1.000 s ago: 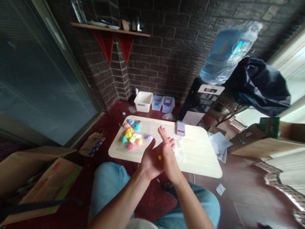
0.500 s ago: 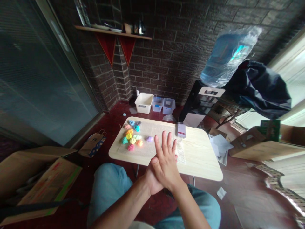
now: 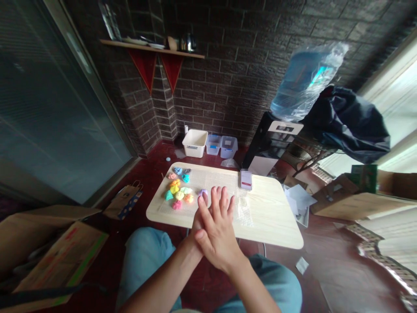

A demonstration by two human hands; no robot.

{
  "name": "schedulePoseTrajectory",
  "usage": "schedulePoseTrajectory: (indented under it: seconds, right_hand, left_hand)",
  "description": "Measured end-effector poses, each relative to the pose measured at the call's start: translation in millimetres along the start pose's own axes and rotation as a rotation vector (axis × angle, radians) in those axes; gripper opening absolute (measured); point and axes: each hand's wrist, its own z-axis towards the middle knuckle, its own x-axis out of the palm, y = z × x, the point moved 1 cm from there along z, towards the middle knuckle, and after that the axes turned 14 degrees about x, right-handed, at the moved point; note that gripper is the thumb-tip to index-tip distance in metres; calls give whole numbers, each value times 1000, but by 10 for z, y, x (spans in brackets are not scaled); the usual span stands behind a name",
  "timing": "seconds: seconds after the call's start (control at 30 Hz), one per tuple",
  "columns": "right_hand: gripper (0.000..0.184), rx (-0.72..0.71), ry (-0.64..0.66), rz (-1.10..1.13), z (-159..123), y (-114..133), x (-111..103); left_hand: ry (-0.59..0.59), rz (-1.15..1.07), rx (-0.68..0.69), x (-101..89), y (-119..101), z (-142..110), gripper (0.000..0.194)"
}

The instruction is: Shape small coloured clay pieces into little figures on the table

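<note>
Both hands have shifted slightly left in the frame. Left of centre, coloured clay lumps [image 3: 180,195] lie on the surface [image 3: 273,213]; the lavender lump [image 3: 202,191] sits just beyond the hands. Lower centre, the mostly hidden left hand [image 3: 196,222] is pressed beneath the spread right hand [image 3: 219,237]; any contents are hidden.

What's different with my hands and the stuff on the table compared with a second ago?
Your right hand has turned flat over your left hand, hiding the yellow bit seen on that palm. Both hands have shifted left, nearer the purple lump. The other coloured lumps and the phone stayed put.
</note>
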Motion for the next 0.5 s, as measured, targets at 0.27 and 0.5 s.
schedulePoseTrajectory:
  seconds: [0.27, 0.5]
  right_hand:
    - [64, 64, -50, -28, 151, -85, -54]
    - [60, 154, -95, 30, 203, -79, -121]
  left_hand:
    - [127, -72, -169, 21, -83, 227, 60]
    - [126, -46, -181, 85, -68, 269, 59]
